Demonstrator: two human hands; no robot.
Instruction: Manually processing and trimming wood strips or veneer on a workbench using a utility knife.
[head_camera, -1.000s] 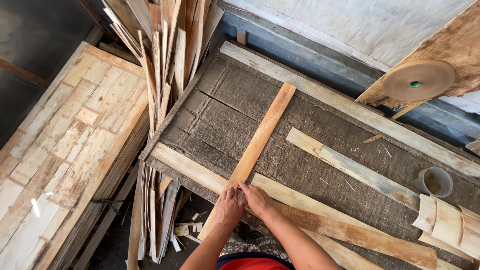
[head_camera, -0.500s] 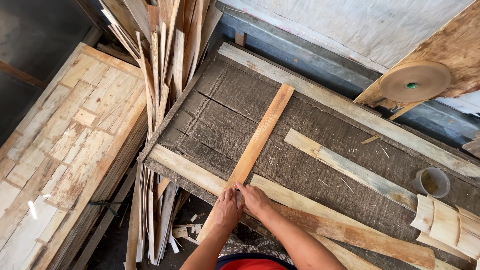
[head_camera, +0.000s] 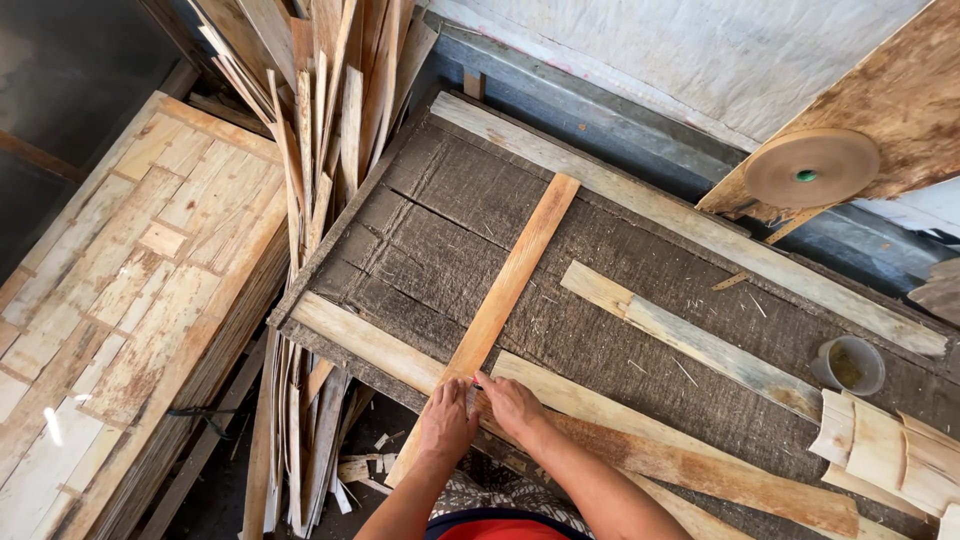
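- My left hand (head_camera: 447, 420) lies flat, fingers together, pressing on the near end of the long reddish-brown wooden slat (head_camera: 500, 300); it is not clamped around it.
- My right hand (head_camera: 512, 405) rests just beside the left, fingers bent down onto the same end of the slat; I cannot tell whether a fingertip pinches anything.
- The slat runs away from my hands, slanting up and to the right across the dark, rough workbench top (head_camera: 450, 230), its far end touching the pale plank along the back edge (head_camera: 690, 225).
- Its near end crosses over the pale plank along the front edge (head_camera: 350, 335) and sticks out past the bench.
- A shorter greyish board (head_camera: 690, 340) lies loose on the bench to the right of the slat, well apart from my hands.
- A small round plastic cup (head_camera: 848, 365) stands near the bench's right end with something yellowish-brown inside; I cannot tell what.
- Beside the cup lies a stack of curved pale veneer pieces (head_camera: 890, 450).
- A brown tape roll (head_camera: 810, 167) hangs on the slanted board behind.
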